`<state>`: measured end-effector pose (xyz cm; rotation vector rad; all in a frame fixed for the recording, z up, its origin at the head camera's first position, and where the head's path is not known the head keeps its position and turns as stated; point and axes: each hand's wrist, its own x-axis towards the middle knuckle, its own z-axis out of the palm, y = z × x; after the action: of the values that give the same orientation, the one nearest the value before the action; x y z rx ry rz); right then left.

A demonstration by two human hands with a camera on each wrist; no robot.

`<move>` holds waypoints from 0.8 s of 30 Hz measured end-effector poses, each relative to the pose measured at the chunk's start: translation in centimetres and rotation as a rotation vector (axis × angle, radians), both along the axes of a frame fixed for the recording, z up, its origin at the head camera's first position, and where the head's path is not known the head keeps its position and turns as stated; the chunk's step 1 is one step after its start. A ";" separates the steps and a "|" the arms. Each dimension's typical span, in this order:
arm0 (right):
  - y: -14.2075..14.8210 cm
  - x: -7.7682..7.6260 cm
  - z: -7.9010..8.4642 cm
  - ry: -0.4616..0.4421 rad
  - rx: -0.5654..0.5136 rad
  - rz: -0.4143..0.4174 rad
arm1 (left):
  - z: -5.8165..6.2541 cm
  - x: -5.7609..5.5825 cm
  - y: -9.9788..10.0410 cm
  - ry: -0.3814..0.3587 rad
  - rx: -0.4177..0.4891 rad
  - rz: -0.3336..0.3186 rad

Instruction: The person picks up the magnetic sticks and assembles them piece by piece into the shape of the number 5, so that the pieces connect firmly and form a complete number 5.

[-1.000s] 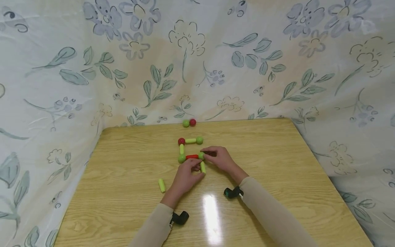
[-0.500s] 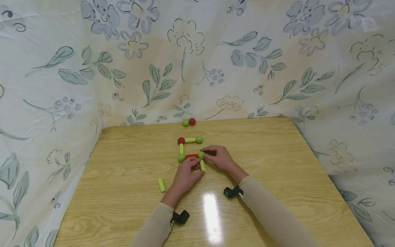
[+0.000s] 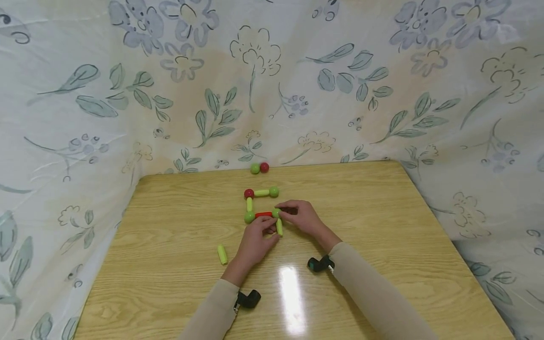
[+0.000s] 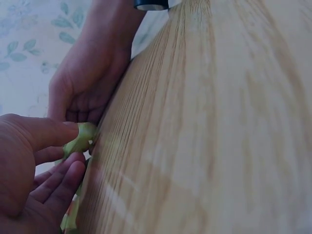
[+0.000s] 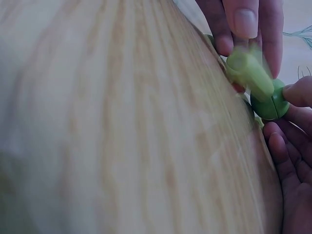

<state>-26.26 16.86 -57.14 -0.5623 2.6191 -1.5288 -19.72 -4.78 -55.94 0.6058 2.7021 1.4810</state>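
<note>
My left hand [image 3: 256,238] holds a yellow-green toy rod [image 3: 279,227] between thumb and fingers. The rod's upper end meets a green ball [image 3: 276,213], which my right hand [image 3: 301,218] pinches from the right. In the right wrist view the rod [image 5: 251,73] is blurred and slants against the green ball [image 5: 270,103]. A red rod [image 3: 263,215] joins that ball to another green ball [image 3: 249,217] on the left. From there a yellow-green rod [image 3: 249,205] runs up to a red ball [image 3: 249,193]. Another rod [image 3: 261,192] leads right to a green ball [image 3: 274,191].
A loose yellow-green rod [image 3: 222,255] lies left of my left forearm. At the far edge of the wooden table [image 3: 361,293] a green ball [image 3: 255,168] and a red ball [image 3: 264,167] sit side by side. Floral cloth [image 3: 297,71] hangs behind.
The held yellow-green rod shifts and tilts slightly beside the green ball, and the left thumb moves a little. My right hand stays nearly still on the ball.
</note>
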 end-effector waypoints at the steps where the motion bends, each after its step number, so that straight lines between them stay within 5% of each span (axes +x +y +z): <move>1: 0.0 0.0 0.0 0.000 -0.002 0.001 | 0.0 0.0 0.0 0.001 0.003 0.001; 9: 0.0 0.0 0.1 0.004 -0.010 0.010 | -0.1 0.2 0.0 0.031 -0.009 -0.029; 18: 0.1 0.2 0.3 0.006 -0.006 0.007 | 0.3 0.0 0.6 0.088 -0.224 -0.093; 24: 0.1 0.2 0.4 0.002 -0.012 0.019 | 0.4 -0.2 0.7 0.069 -0.211 -0.075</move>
<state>-26.09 16.95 -56.71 -0.5883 2.6004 -1.5405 -19.94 -4.07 -55.50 0.7501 2.8019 1.1595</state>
